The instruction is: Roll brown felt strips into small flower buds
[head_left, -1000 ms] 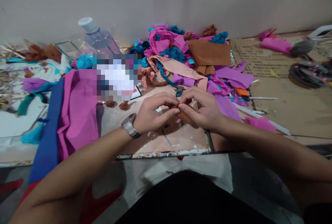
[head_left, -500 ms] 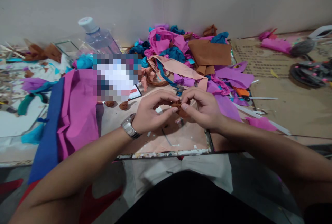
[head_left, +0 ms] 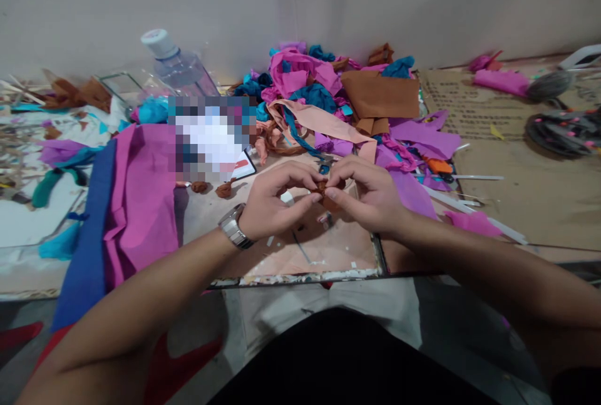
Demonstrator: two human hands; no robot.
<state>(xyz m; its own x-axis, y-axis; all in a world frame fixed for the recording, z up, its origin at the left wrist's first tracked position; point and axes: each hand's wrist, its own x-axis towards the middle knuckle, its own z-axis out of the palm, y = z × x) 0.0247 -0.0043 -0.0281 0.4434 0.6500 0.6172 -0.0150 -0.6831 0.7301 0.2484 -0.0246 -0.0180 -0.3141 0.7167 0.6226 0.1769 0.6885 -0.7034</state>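
Over the table's front part, both hands pinch one small piece of brown crepe paper [head_left: 322,188]. My left hand [head_left: 277,198], with a metal watch at its wrist, grips it from the left between thumb and fingers. From the right, my right hand [head_left: 369,195] holds it the same way, thumb and index finger closed on it. The fingertips hide most of the paper, and a flap hangs below. Two brown paper balls, one of them a small twisted rosette [head_left: 225,189], lie left of my left hand. Scissors [head_left: 325,164], partly hidden, rest behind the fingertips.
Crumpled pink, teal and purple paper [head_left: 305,79] is heaped along the wall. A capped clear bottle [head_left: 183,70] stands behind a blurred screen [head_left: 206,142]. Pink sheets [head_left: 145,205] hang over the left edge beside blue ones. Flat cardboard [head_left: 516,198] lies at right.
The fingertips have drawn slightly closer over the brown paper, and less of it shows between them. Everything else stays in place.
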